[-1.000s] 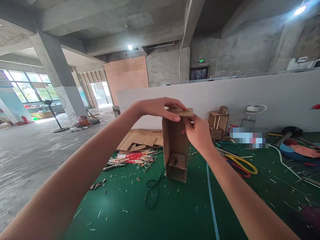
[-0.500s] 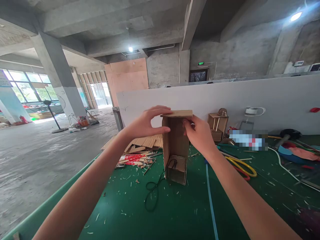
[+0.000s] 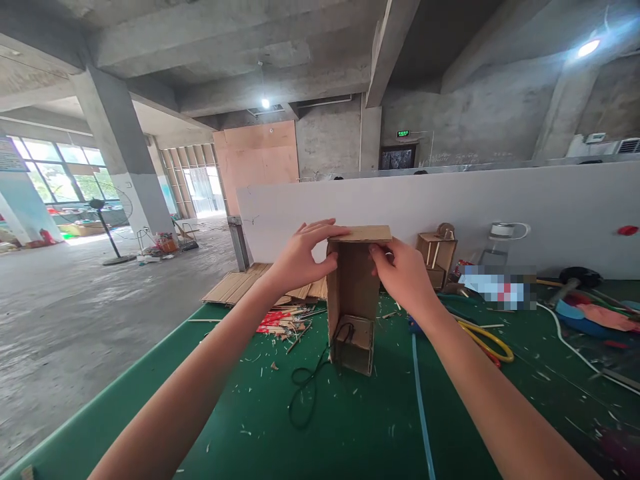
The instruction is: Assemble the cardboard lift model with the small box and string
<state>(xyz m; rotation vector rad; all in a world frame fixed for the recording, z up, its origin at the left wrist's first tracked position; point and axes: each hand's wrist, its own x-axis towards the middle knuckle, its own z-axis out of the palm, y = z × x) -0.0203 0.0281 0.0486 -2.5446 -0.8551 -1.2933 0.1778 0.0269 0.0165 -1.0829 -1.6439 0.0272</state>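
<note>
An upright, open-fronted cardboard box (image 3: pixel 359 283) stands on the green table, with a low compartment at its bottom. Across its top lies a flat cardboard piece (image 3: pixel 365 233). My left hand (image 3: pixel 309 257) is closed around the top left corner, fingers over the piece and thumb against the box's side. At the right end, my right hand (image 3: pixel 404 268) pinches the piece from below near the box's right edge; its fingertips are partly hidden. A thin black cord (image 3: pixel 314 387) runs out of the lower compartment and loops on the table.
Cardboard sheets (image 3: pixel 235 285) and a heap of thin sticks (image 3: pixel 285 321) lie behind on the left. A second cardboard box (image 3: pixel 435 250) stands by the white partition (image 3: pixel 500 207). Yellow tubing (image 3: pixel 493 343) and a blue strip (image 3: pixel 421 407) lie to the right. Scraps dot the green table (image 3: pixel 350 440).
My left hand has closed in on the box's top left corner, its thumb now nearer the side. The top piece sits slightly farther right. My right hand keeps its pinch.
</note>
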